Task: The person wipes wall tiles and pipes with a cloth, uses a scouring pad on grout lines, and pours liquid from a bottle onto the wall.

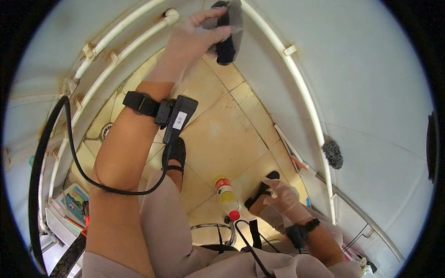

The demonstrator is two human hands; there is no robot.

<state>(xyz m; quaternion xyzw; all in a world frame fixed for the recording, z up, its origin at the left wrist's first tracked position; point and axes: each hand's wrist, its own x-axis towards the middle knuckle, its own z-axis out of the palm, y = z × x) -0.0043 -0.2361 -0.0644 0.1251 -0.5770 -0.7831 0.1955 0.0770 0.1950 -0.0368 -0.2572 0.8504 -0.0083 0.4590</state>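
Observation:
My left hand (207, 33), in a clear plastic glove, reaches to the top of the view. Its fingers hold a dark, elongated object (226, 48) with a grey, see-through edge; I cannot tell its kind. A device with a black cable (179, 116) is strapped to that forearm. Lower right, my right hand (283, 198) wears a clear glove too; its fingers are apart and nothing shows in them. Left of it is a plastic bottle (227, 196) with a red cap, a red label and yellow liquid.
White pipes (295, 74) run along both pale walls. A dark grey mesh scouring pad (332, 154) rests at the right pipe. Beige floor tiles (222, 139) lie below, with a round drain (106, 131) at left. A metal rail (368, 220) lines the lower right wall. A white shelf (57, 222) holds items at lower left.

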